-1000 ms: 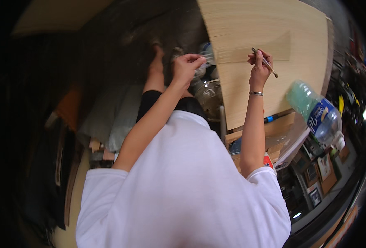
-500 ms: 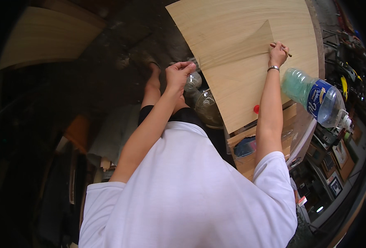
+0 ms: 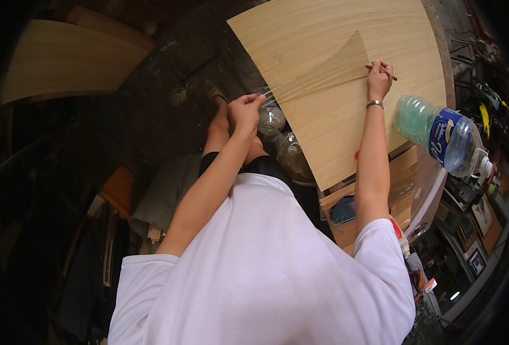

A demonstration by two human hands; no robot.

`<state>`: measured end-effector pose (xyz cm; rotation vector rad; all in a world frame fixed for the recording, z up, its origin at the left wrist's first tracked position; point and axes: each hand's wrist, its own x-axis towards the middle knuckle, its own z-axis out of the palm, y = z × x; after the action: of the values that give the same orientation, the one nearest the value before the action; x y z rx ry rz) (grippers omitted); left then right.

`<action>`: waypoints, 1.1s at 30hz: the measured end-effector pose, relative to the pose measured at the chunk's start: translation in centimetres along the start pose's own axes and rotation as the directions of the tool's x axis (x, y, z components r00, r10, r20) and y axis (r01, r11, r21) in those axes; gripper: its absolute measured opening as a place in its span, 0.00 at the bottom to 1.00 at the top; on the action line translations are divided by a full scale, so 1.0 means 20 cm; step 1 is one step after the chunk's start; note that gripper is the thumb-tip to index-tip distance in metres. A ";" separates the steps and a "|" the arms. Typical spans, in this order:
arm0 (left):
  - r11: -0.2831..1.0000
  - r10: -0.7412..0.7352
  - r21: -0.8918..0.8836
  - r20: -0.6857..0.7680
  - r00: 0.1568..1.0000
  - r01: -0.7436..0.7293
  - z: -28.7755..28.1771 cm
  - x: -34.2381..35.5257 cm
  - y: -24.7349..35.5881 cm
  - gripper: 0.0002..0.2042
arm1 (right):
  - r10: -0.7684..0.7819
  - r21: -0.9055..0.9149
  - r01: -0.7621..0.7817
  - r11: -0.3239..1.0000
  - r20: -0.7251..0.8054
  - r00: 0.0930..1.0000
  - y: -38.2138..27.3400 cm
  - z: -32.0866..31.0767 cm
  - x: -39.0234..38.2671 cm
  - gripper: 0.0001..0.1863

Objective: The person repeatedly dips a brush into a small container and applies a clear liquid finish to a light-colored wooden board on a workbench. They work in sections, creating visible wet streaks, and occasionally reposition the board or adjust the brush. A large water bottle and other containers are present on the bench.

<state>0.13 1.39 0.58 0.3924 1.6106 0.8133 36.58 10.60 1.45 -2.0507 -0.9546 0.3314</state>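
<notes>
Clear sheet: a thin, see-through brownish film (image 3: pixel 342 64) lies over the middle of the pale wooden board, tapering to a point on the far side; it runs left toward the board's edge.
Left hand: the left hand (image 3: pixel 246 110) is just off the board's left edge, thumb and forefinger closed together in a pinch at the sheet's left end; how much film is between the fingertips is too small to tell.
Right hand: the right hand (image 3: pixel 379 80) is over the board at the sheet's right end, fingers curled around a slim pen-like tool (image 3: pixel 393 77); whether they also have hold of the film cannot be told.
Wrist: a metal band (image 3: pixel 375 103) circles the right wrist.
Board: the wooden board (image 3: pixel 317 141) reaches from near the right forearm to the far edge of view.
Bottle: a large clear plastic bottle (image 3: pixel 467 146) with a blue label is to the right of the right forearm, greenish at its base, cap end right and nearer.
Below the left edge: a round wire-guarded fan (image 3: pixel 292 152), with a clear rounded object (image 3: pixel 272 119) just beyond it.
Near side: a small red thing (image 3: pixel 357 154) shows beside the right forearm; nearer, cardboard (image 3: pixel 346 234) with a dark blue item (image 3: pixel 343 211).
Far left: another wooden panel (image 3: pixel 73 60).
Near right: framed pictures (image 3: pixel 477 261).
</notes>
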 end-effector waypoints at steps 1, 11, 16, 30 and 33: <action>1.000 -0.007 0.002 0.002 1.000 0.007 0.00 0.00 0.00 0.09 | -0.010 -0.057 0.010 0.998 0.001 1.000 -0.05 -0.01 -0.03 0.11; 0.991 0.021 -0.137 0.184 0.983 0.005 -0.05 -0.01 0.00 0.08 | -0.281 0.208 0.189 0.960 0.748 0.601 -0.50 0.13 -0.80 0.07; 0.980 0.019 -0.200 0.216 0.976 0.025 -0.05 -0.02 -0.02 0.08 | -0.295 0.176 0.256 0.951 0.767 0.569 -0.55 0.24 -0.88 0.06; 0.989 0.049 -0.144 0.177 0.983 -0.023 -0.05 -0.01 -0.04 0.08 | -0.369 0.183 0.361 0.915 0.741 0.561 -0.58 0.28 -0.94 0.06; 0.990 0.036 -0.141 0.174 0.984 -0.012 -0.04 -0.01 -0.03 0.09 | -0.358 0.166 0.380 0.910 0.776 0.519 -0.59 0.28 -0.92 0.06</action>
<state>-0.54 0.53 0.35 0.3738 1.3784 0.8793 15.09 4.68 5.27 -1.6048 -1.9151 1.0657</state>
